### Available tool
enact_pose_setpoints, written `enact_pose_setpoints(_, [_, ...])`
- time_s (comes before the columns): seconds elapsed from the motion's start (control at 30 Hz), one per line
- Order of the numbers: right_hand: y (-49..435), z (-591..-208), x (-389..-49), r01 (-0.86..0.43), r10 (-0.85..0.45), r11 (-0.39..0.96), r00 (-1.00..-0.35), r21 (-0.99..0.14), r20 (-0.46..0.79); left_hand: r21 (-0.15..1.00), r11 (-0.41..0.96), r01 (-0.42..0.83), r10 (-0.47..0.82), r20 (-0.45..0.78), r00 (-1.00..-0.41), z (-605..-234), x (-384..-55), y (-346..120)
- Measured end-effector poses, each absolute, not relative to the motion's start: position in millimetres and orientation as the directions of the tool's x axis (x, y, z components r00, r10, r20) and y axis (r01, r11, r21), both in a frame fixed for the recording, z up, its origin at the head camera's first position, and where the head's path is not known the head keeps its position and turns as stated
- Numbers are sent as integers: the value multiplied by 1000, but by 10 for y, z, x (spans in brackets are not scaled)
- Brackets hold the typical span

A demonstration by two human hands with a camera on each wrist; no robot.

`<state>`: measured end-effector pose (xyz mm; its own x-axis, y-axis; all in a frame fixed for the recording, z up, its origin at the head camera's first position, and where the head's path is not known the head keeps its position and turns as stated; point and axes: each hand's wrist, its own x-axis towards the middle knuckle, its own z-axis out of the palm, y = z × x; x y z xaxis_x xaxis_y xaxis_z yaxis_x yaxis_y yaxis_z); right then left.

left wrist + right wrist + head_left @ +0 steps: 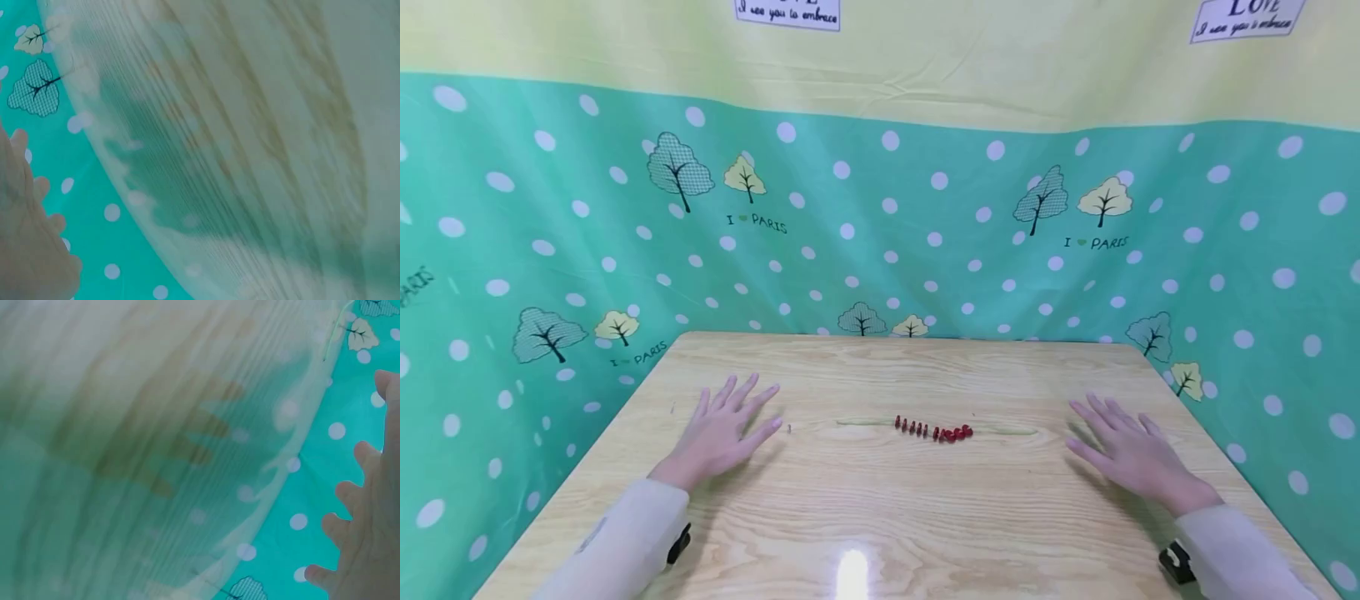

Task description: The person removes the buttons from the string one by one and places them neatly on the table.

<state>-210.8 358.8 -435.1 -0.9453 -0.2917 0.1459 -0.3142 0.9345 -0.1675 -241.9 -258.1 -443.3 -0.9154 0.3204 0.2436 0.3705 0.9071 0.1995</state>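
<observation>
Polka-dot cloth (925,208) hangs behind the work area and down both sides, presumably to screen it from the surroundings; the wood-grain tabletop (970,508) stands within it, its glossy surface giving back a bright spot of light near the front edge.

Two pale sleeves (617,542) enter from the front, one at either side, each with a black fitting (679,543) at the wrist, probably the camera mount; the left hand (722,429) is spread, fingers apart and thumb turned inward, holding nothing; the right hand (1127,450) is likewise spread and holds nothing; whether either touches the tabletop cannot be confirmed; their wide, near-mirrored placing leaves the middle unobstructed, which appears deliberate.

Between the hands, well apart from both, a thin pale green cord (868,422) lies roughly straight from left to right; a bare length shows at each side, so either end faces a hand; one end also shows at the top of the right wrist view; the red beads (932,430) sit at the cord's middle, apparently threaded; those on the left stand spaced and edge-on, those on the right lie bunched, consistent with sliding freely.
</observation>
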Motion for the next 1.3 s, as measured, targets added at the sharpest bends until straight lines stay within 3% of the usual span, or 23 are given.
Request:
enact_pose_setpoints(0.97, [2835, -4308, -2365, -460, -445, 864, -888, -203, 118, 221, 823, 523, 488, 198, -850, -4400, -2588, -1938])
enact_pose_setpoints(1.3, [2508, -4313, -2458, -504, -503, 814, -860, -287, 83, 226, 784, 579, 550, 180, -815, -4395, -2666, -1678])
